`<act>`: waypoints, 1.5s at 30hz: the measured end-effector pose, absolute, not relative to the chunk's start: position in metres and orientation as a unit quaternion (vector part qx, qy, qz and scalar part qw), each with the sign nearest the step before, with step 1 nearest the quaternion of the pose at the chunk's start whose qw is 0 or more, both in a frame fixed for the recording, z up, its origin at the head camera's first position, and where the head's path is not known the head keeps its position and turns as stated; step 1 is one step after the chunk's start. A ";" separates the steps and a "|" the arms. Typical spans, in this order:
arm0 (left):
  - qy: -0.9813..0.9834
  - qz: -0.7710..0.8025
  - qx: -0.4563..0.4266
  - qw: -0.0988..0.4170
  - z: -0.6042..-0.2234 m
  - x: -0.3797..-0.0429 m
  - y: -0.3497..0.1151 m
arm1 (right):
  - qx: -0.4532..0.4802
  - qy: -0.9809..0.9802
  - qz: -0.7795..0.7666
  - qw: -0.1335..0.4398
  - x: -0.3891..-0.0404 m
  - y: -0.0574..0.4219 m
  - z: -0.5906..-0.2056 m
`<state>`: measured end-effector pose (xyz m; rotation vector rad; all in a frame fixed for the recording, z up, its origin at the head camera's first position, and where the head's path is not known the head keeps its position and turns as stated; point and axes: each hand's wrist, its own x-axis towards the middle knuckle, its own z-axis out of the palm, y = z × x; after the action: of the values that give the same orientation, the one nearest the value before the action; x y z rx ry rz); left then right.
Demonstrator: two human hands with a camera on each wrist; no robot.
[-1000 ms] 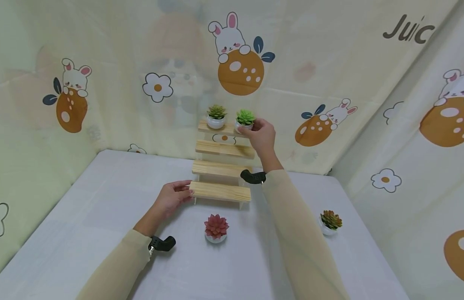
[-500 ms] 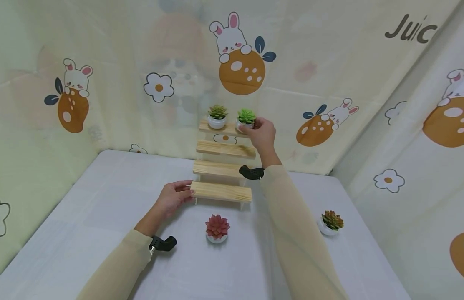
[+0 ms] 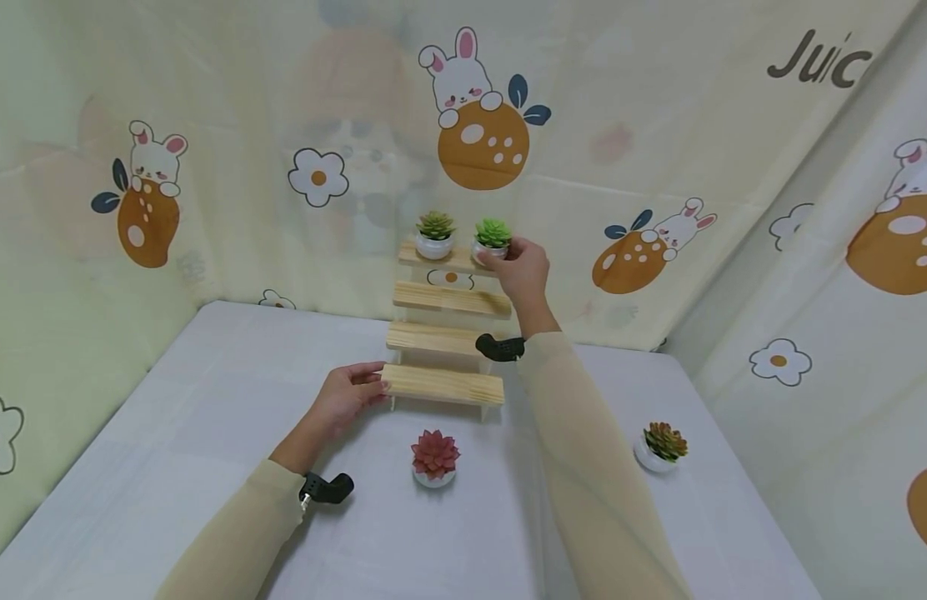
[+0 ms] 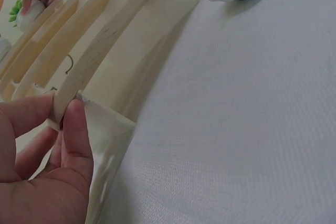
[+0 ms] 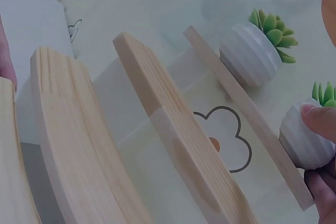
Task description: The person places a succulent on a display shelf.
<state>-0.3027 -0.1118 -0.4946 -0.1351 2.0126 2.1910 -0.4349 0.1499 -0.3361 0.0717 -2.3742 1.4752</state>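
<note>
A tiered wooden shelf stand [image 3: 443, 384] rises at the back of the table. My left hand [image 3: 347, 397] pinches the left end of its lowest board [image 4: 100, 51] between thumb and fingers. On the top board, my right hand [image 3: 525, 268] grips the white pot of a bright green succulent [image 3: 492, 237] at the right end; in the right wrist view this pot [image 5: 304, 137] touches the board, the thumb on its side. A darker green succulent [image 3: 434, 236] in a white pot stands on the same board, to the left.
A red succulent [image 3: 435, 457] in a white pot stands on the table in front of the stand. Farther right sits an orange-green succulent [image 3: 662, 444], its white pot tilted. A printed curtain [image 3: 343, 100] hangs close behind the stand.
Both hands keep their holds, and the pots and stand stay in place. Only the head view shifts very slightly.
</note>
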 end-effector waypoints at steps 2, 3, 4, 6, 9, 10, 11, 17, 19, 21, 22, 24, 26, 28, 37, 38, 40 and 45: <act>0.674 0.733 -0.042 0.082 -0.495 -0.303 -0.112 | 0.026 -0.839 0.516 0.171 -0.434 0.150 -0.337; 0.673 0.734 -0.042 0.082 -0.495 -0.303 -0.112 | 0.026 -0.840 0.515 0.170 -0.434 0.150 -0.337; 0.672 0.735 -0.042 0.082 -0.495 -0.303 -0.112 | 0.026 -0.840 0.515 0.170 -0.433 0.150 -0.337; 0.670 0.736 -0.042 0.081 -0.495 -0.303 -0.112 | 0.027 -0.838 0.518 0.168 -0.431 0.149 -0.338; 0.671 0.736 -0.041 0.081 -0.495 -0.303 -0.112 | 0.031 -0.830 0.531 0.168 -0.427 0.149 -0.338; 0.671 0.736 -0.039 0.081 -0.495 -0.302 -0.112 | 0.032 -0.827 0.536 0.167 -0.426 0.149 -0.338; 0.671 0.736 -0.040 0.082 -0.495 -0.302 -0.112 | 0.032 -0.825 0.539 0.164 -0.424 0.149 -0.338; 0.671 0.736 -0.043 0.081 -0.496 -0.301 -0.112 | 0.029 -0.814 0.558 0.160 -0.415 0.154 -0.344; 0.672 0.735 -0.040 0.080 -0.496 -0.300 -0.112 | 0.032 -0.808 0.565 0.162 -0.410 0.157 -0.346; 0.674 0.733 -0.040 0.080 -0.496 -0.300 -0.113 | 0.038 -0.801 0.575 0.162 -0.404 0.160 -0.349; 0.674 0.733 -0.043 0.081 -0.496 -0.300 -0.113 | 0.043 -0.797 0.581 0.162 -0.401 0.161 -0.350; 0.678 0.730 -0.045 0.081 -0.496 -0.300 -0.113 | 0.051 -0.788 0.591 0.164 -0.395 0.165 -0.354; 0.678 0.730 -0.047 0.081 -0.496 -0.300 -0.113 | 0.061 -0.779 0.601 0.168 -0.389 0.169 -0.358; 0.677 0.731 -0.045 0.080 -0.495 -0.300 -0.113 | 0.072 -0.771 0.609 0.170 -0.382 0.173 -0.362; 0.673 0.734 -0.043 0.079 -0.496 -0.302 -0.113 | 0.085 -0.748 0.633 0.180 -0.349 0.192 -0.385; 0.674 0.733 -0.043 0.079 -0.496 -0.302 -0.113 | 0.084 -0.747 0.634 0.181 -0.344 0.194 -0.388; 0.675 0.732 -0.043 0.080 -0.496 -0.303 -0.113 | 0.078 -0.746 0.636 0.180 -0.337 0.199 -0.394; 0.674 0.733 -0.042 0.081 -0.496 -0.303 -0.113 | 0.071 -0.739 0.647 0.174 -0.317 0.209 -0.410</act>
<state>-0.3025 -0.1128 -0.4961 -0.1262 2.0163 2.1909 -0.3167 0.2087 -0.4096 0.2018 -2.0963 1.8340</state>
